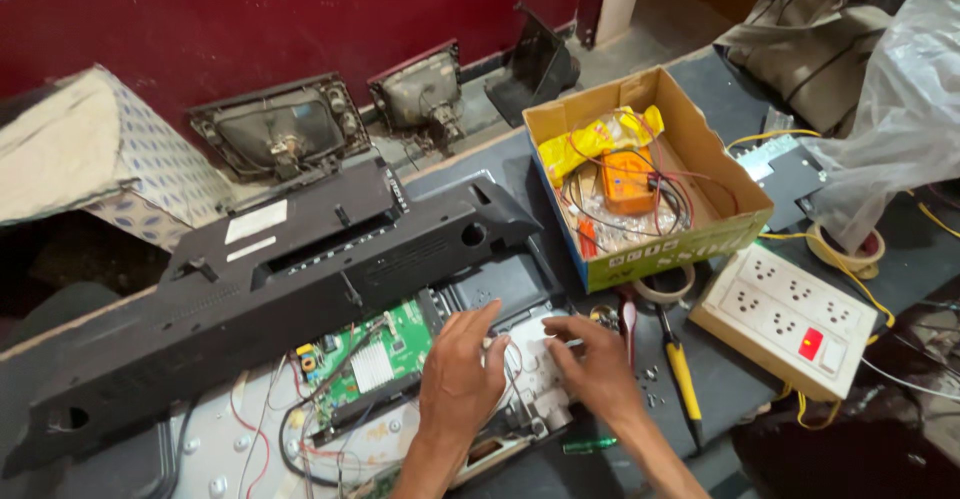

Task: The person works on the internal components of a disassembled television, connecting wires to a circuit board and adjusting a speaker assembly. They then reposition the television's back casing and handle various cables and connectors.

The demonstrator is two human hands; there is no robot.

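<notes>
Near the lower middle of the desk, both of your hands rested on a white module inside the opened back of a flat television. Your left hand lay palm down on the module's left part, fingers stretched forward and loose, gripping nothing. Your right hand lay on its right part, with fingertips curled inward and pressing at the white surface; whether they pinched anything I could not tell. The two hands were close together, their fingertips nearly meeting over the module.

Just left of your left hand sat a green circuit board, with red and black wires running below it. A long black rear cover lay tilted across the television, above the board.

To the right of your right hand lay a screwdriver with a yellow handle, with small screws scattered beside it. Farther right sat a cream power strip with a red switch. Behind these stood an open cardboard box holding an orange meter, a yellow packet and tangled leads. A roll of tape lay just in front of the box.
</notes>
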